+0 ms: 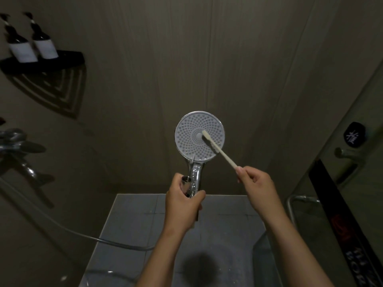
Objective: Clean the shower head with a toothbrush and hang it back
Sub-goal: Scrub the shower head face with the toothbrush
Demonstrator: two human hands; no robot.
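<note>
Dim shower stall: beige panelled wall [165,59] ahead, grey tiled floor [134,220] below, with a dark round shadow on the tiles between the forearms. The left grip [182,206] is curled round the lower end of the chrome handle of the shower head [199,135], thumb across the front. The head is held upright in mid-air in front of the wall, off any holder, its round perforated face turned toward the camera. The right grip [257,189] pinches the tail end of the pale toothbrush [219,151] between thumb and fingertips. The remaining fingers are loosely folded. The brush handle slants up and left from that hand, and its bristle end lies on the centre of the spray face. The two hands are apart, the right slightly higher. A metal hose [72,230] runs from beneath the left forearm out to the left, toward a chrome mixer tap [16,146] on the left wall. Above the tap, a black corner shelf [62,59] carries two dark bottles [22,48] with white labels, standing side by side. At right, a glass door [323,235] bears a metal handle [348,154], with a black oval tag [354,135] just above it. A black strip with red print lies lower on the door; its lettering is too blurred to read
</note>
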